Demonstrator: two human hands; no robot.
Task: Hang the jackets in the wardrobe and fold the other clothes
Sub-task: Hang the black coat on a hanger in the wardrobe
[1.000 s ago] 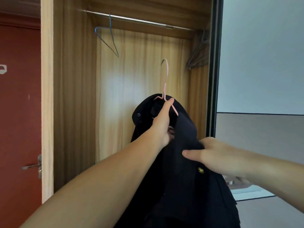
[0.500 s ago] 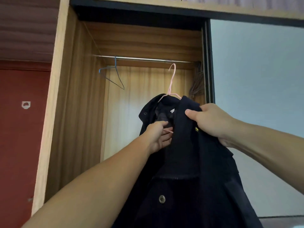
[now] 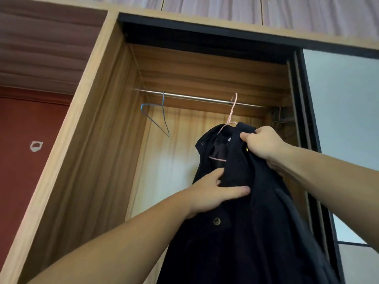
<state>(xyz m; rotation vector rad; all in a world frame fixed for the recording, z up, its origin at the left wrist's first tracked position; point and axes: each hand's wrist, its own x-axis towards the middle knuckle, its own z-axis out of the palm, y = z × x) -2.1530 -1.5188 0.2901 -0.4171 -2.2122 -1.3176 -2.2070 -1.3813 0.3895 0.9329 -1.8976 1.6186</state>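
- Jacket, dark navy and on its pink hanger, now sits much higher than it did a second ago: back then the hook was well below the rail, and now it looks to be at or just over the wardrobe rail.
- I can't quite tell whether the hook has fully caught the rail or is only touching it, as the hook's tip overlaps the bar in my view.
- My left hand has dropped from the hanger's neck to the jacket front; its fingers are curled around the front edge of the cloth, thumb across the outside, just above a brass button.
- My right hand has climbed from the jacket's lower front to the collar and shoulder, and is clenched on the fabric there, just beside the hanger's neck.
- To me this means the first jacket is nearly hung; what remains is to be sure the hook is seated, then let go and straighten the shoulders.
- A blue hanger hangs bare on the rail to the left, well apart from mine, so the jacket should have room.
- Should I release too early with the hook not seated, jacket and hanger could slip off together.
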